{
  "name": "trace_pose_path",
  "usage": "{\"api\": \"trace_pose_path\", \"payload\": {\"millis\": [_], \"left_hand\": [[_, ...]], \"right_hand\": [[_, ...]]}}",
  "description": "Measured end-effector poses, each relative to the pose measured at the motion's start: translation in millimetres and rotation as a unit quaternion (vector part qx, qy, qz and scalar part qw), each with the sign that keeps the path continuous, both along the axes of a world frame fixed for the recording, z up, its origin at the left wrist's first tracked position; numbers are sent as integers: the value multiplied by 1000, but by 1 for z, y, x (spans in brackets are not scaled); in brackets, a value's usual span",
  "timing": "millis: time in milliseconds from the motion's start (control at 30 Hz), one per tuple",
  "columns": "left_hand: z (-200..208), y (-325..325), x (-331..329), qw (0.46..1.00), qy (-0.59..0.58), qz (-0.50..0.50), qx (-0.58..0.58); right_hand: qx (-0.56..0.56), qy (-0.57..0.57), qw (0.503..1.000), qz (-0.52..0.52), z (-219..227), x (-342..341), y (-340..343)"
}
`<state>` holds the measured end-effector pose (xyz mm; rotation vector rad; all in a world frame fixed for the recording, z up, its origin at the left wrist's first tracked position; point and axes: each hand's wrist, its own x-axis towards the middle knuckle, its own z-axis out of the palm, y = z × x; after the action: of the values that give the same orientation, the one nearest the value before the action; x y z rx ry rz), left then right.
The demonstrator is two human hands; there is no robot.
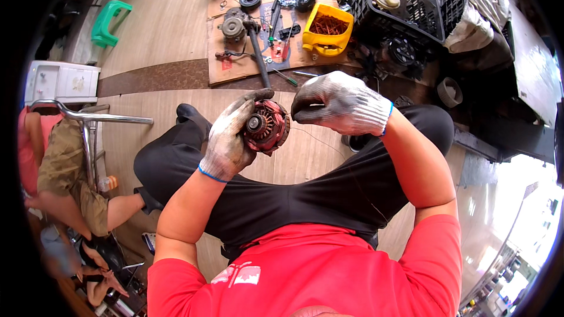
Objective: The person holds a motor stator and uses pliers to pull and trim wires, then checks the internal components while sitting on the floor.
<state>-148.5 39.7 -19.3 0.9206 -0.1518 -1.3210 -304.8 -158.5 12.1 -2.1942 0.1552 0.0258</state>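
Note:
My left hand (230, 135), in a soiled white work glove with a blue cuff edge, is closed around a round motor rotor (267, 127). Reddish windings ring the rotor, and its shaft end and slotted centre face up. Just right of it, my gloved right hand (341, 104) is raised with thumb and fingers curled together in a pinch. Whatever the fingertips hold, if anything, is too small to make out. A thin wire (322, 141) trails from beside the rotor down toward my right thigh. Beyond my left hand lies a hammer (258, 56), its handle pointing toward me.
Ahead, a cardboard sheet (220, 70) carries motor parts, screwdrivers and a yellow cut-open container (329, 29) of rusty-brown scraps. Black plastic crates (405, 6) stand at the far right. A green stool (110, 23) is far left. Other people sit at the left, near a metal-framed chair (117, 118).

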Motion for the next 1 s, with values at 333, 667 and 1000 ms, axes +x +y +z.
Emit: {"api": "trace_pose_path", "payload": {"millis": [333, 667, 1000], "left_hand": [[-17, 2, 4, 998, 23, 41, 36], [-16, 7, 16, 989, 145, 30, 26], [-10, 0, -3, 990, -125, 12, 63]], "right_hand": [[1, -5, 1000, 27, 23, -7, 2], [-275, -6, 961, 0, 14, -22, -15], [-386, -120, 896, -183, 28, -27, -38]]}}
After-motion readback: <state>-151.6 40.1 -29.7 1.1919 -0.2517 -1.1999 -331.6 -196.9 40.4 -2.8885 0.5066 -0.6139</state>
